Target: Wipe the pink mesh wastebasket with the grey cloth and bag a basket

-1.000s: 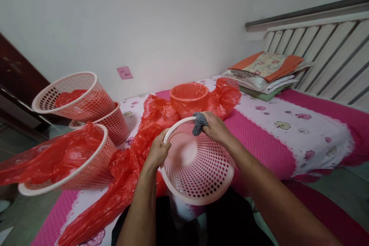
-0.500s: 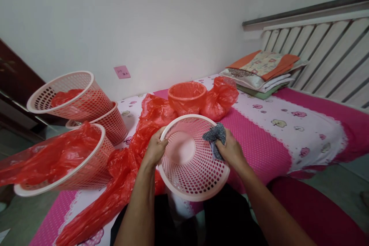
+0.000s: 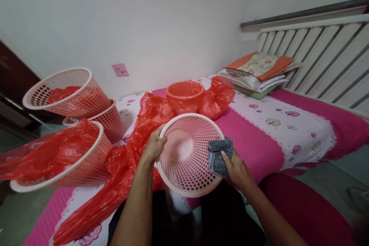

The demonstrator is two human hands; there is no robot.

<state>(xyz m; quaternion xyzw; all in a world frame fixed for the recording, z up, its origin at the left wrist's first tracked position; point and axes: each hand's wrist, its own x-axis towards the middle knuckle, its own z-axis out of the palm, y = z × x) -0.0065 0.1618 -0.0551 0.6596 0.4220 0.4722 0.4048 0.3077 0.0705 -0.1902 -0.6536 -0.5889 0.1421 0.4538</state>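
A pink plastic basket [image 3: 180,175] with a perforated wall is tilted in front of me, its mouth facing up toward me. My left hand [image 3: 155,144] grips its rim on the left side, thumb over the edge. In my right hand [image 3: 236,167] is a grey cloth [image 3: 220,157], pressed against the right side of the rim and lapping over the inner wall. Just behind stands another basket lined with a red plastic bag [image 3: 185,90]. Crumpled red plastic bags [image 3: 122,169] lie along the left of the basket I hold.
Tilted pink baskets with red bags inside [image 3: 100,155] are grouped at the left, one resting on another basket [image 3: 111,125]. Folded bedding [image 3: 259,71] is stacked at the back right by a radiator [image 3: 323,57]. A dark red round seat [image 3: 305,211] stands at lower right.
The cloth in my right hand has moved slightly right and down along the rim, and lies more spread out. My left hand keeps its hold. The view has shifted a little.
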